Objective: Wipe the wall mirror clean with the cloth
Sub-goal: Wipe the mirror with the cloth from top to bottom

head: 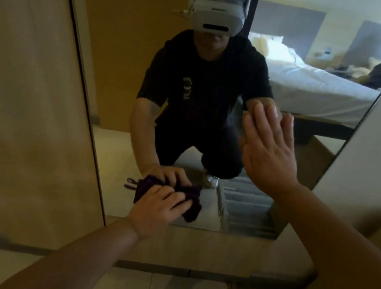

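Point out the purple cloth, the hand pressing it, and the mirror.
purple cloth [191, 207]: head view, bunched right end beyond the fingers.
left hand [157, 210]: head view, back of the hand.
mirror [114, 152]: head view, bare lower-left glass.

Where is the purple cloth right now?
In the head view, the purple cloth is pressed against the mirror near its bottom edge, under the left hand; the right hand lies flat higher up.

Single head-worn camera, close to the wall mirror [187, 124], faces forward and downward toward its lower edge.
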